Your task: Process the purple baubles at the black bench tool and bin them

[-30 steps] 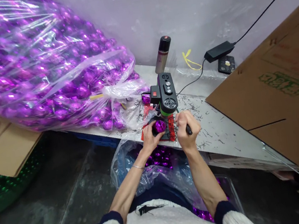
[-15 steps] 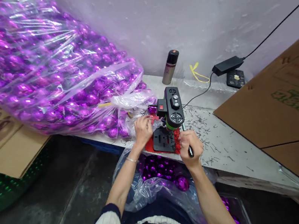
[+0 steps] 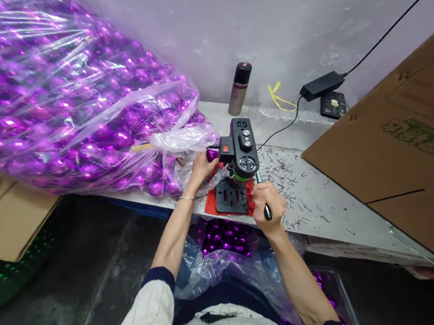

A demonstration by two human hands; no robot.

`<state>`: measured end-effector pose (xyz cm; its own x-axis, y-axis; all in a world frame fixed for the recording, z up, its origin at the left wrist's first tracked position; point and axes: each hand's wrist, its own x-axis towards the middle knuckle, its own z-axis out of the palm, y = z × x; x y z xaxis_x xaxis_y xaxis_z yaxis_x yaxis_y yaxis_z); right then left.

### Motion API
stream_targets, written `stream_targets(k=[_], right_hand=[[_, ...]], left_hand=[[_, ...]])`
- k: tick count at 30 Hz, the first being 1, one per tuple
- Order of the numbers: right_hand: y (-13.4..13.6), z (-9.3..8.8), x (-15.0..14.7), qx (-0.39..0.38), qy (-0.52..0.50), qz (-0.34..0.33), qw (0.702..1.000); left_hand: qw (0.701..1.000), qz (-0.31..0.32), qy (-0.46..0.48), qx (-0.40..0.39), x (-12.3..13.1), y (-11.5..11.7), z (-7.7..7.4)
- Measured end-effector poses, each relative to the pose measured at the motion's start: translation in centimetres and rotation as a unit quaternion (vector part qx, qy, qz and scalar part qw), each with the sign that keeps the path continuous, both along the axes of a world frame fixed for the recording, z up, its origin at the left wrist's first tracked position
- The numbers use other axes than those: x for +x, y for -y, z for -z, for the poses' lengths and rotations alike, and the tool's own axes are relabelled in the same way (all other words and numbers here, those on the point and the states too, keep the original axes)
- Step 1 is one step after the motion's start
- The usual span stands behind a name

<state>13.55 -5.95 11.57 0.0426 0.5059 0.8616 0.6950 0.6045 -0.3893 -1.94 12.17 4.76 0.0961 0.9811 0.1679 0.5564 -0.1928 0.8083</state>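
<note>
My right hand (image 3: 268,201) is wrapped round the black-ended lever (image 3: 267,213) of a small bench press machine (image 3: 245,146) with a black body, fan grilles and a red switch. My left hand (image 3: 200,169) reaches behind the machine's left side, its thumb and fingers closed about a shiny purple ball (image 3: 212,154); the fingertips are partly hidden. Under the machine, its slotted black base plate (image 3: 230,196) rests on a red cloth (image 3: 210,203). Beside my left hand lies the mouth of a large clear bag of purple balls (image 3: 112,130).
Many short dark bits litter the white tabletop (image 3: 320,211). Behind stand a spray can (image 3: 240,87), a yellow tie (image 3: 281,99) and a power adapter (image 3: 323,85). At the right is a large cardboard box (image 3: 407,153). Below the table edge, an open bag holds purple balls (image 3: 225,238).
My left hand has moved forward from beside the machine's front to the purple ball behind it. My right hand stays on the lever. The view has shifted slightly.
</note>
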Motion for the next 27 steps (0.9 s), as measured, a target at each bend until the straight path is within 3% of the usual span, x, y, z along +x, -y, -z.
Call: stream_targets(k=[3,7,11,15,16,18,20,21,24,26,27], right_hand=[[-0.1,-0.3,-0.1,0.006,0.001,0.004,1.000],[-0.2,-0.6,-0.2,-0.002,-0.015,0.002,1.000],[-0.1,-0.4,-0.4,-0.001,-0.021,-0.004,1.000],[0.0,-0.5,0.3,-0.019,-0.007,-0.009,1.000],[0.0,-0.6,0.8,-0.042,0.001,-0.012,0.999],[0.0,-0.7,2.3,-0.117,0.013,-0.018,0.993],[0.4,-0.3,4.1,-0.155,-0.021,-0.005,0.988],[1.0,0.3,5.1,-0.162,-0.061,0.025,0.985],[4.5,3.2,7.6,-0.095,-0.213,0.212,0.949],[8.3,5.6,8.9,-0.048,-0.313,0.347,0.883],[10.4,6.7,9.3,-0.049,-0.353,0.381,0.853]], left_hand=[[0.998,-0.040,0.037,-0.011,-1.8,3.8,0.7],[0.998,-0.016,0.044,-0.028,-3.2,8.2,2.0],[0.998,-0.013,0.006,0.068,-2.7,8.7,2.0],[0.980,-0.070,0.127,0.134,-2.2,10.3,2.8],[0.972,-0.084,0.187,0.112,-2.3,11.7,3.7],[0.945,-0.077,0.316,-0.032,-2.3,15.5,6.3],[0.871,-0.004,0.393,-0.295,-1.8,19.6,9.4],[0.839,0.025,0.391,-0.377,-1.3,21.3,10.8],[0.771,0.087,0.369,-0.511,1.5,23.9,14.3],[0.727,0.121,0.376,-0.561,3.9,23.9,15.8],[0.703,0.138,0.385,-0.581,5.0,23.7,16.2]])
